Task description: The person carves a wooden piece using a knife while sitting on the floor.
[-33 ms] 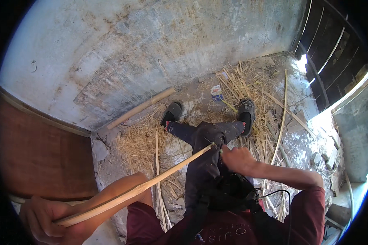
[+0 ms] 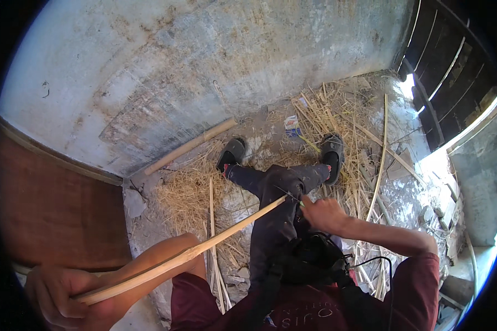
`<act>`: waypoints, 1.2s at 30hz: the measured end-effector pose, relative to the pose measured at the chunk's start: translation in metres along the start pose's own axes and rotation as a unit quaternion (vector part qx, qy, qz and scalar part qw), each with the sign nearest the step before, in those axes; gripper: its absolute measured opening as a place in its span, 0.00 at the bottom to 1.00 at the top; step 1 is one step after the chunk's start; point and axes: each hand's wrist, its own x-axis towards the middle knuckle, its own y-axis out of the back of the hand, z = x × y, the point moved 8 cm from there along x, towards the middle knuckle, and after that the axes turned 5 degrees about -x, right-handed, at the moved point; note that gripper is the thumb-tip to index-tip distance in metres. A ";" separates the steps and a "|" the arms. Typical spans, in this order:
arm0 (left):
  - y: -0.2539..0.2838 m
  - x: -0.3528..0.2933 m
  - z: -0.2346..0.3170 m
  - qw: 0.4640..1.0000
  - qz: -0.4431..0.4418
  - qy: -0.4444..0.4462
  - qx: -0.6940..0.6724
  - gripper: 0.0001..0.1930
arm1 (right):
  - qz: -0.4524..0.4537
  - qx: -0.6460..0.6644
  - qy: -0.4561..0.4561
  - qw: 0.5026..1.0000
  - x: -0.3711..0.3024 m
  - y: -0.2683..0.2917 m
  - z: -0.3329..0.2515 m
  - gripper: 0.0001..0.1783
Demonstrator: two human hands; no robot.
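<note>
My left hand (image 2: 58, 295) at the lower left is closed around the thick end of a long pale bamboo strip (image 2: 193, 251). The strip slants up and to the right across my lap, and its thin tip ends by my knee. There my right hand (image 2: 323, 212) is closed on a small thin blade-like tool (image 2: 299, 201) with a green bit showing, held against the strip's tip. I sit with my legs in dark trousers (image 2: 276, 187) stretched out and black sandals (image 2: 232, 151) on my feet.
A grey concrete wall (image 2: 204, 66) rises ahead, with a bamboo pole (image 2: 190, 146) lying along its foot. Straw, shavings and several thin strips (image 2: 381, 160) cover the ground. A small packet (image 2: 291, 126) lies beyond my feet. A brown board (image 2: 55, 215) stands left, a dark slatted door (image 2: 453, 71) upper right.
</note>
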 end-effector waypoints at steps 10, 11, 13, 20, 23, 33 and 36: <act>-0.002 -0.003 -0.007 0.993 -0.005 0.058 -0.104 0.32 | 0.275 0.138 0.174 0.935 -0.038 0.174 -0.093 0.17; -0.003 -0.005 -0.008 0.991 -0.006 0.065 -0.116 0.32 | 0.272 0.134 0.183 0.935 -0.038 0.169 -0.100 0.17; -0.002 -0.007 -0.010 0.987 -0.005 0.077 -0.140 0.31 | 0.246 0.106 0.157 0.951 -0.033 0.150 -0.100 0.17; -0.007 -0.017 -0.021 0.956 0.003 0.148 -0.255 0.27 | 0.024 -0.014 -0.004 1.000 -0.001 0.013 0.007 0.17; -0.011 -0.022 -0.027 0.926 0.010 0.191 -0.326 0.26 | 0.066 0.053 -0.011 0.996 -0.006 0.050 0.016 0.14; -0.068 -0.094 -0.098 0.258 0.104 0.369 -0.887 0.13 | 0.132 0.200 0.022 0.971 -0.015 0.087 0.032 0.13; -0.057 -0.115 -0.122 0.331 0.123 0.411 -0.840 0.14 | 0.077 0.175 0.081 0.978 -0.014 0.047 0.027 0.13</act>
